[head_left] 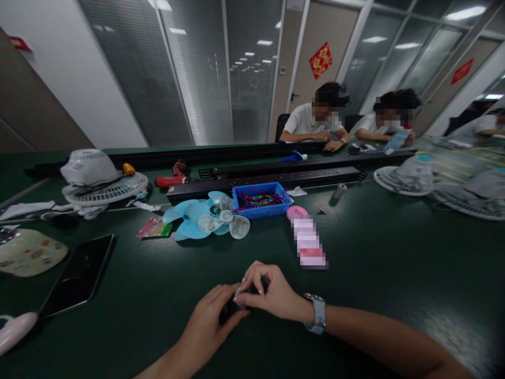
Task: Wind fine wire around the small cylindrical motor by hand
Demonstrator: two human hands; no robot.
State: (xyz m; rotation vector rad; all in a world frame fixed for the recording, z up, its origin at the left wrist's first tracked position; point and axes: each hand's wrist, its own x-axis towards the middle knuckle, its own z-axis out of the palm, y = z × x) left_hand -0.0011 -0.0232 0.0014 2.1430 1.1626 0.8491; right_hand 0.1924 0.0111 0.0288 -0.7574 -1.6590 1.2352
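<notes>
My left hand point(211, 321) and my right hand point(268, 292) meet low over the dark green table point(374, 273), near its front edge. Together they pinch a small dark part point(239, 300) with a pale end; most of it is hidden by my fingers. A grey watch point(317, 313) sits on my right wrist. Beyond my hands lie light blue fan blades point(205, 218) and a blue bin point(262, 200) holding wired parts.
A black phone point(79, 273) lies at the left, a white fan housing point(94, 179) and a red drill point(171, 179) behind it. Long black rails point(276, 179) cross the table. More fan grilles point(398, 179) lie at the right. Several people sit at the far side.
</notes>
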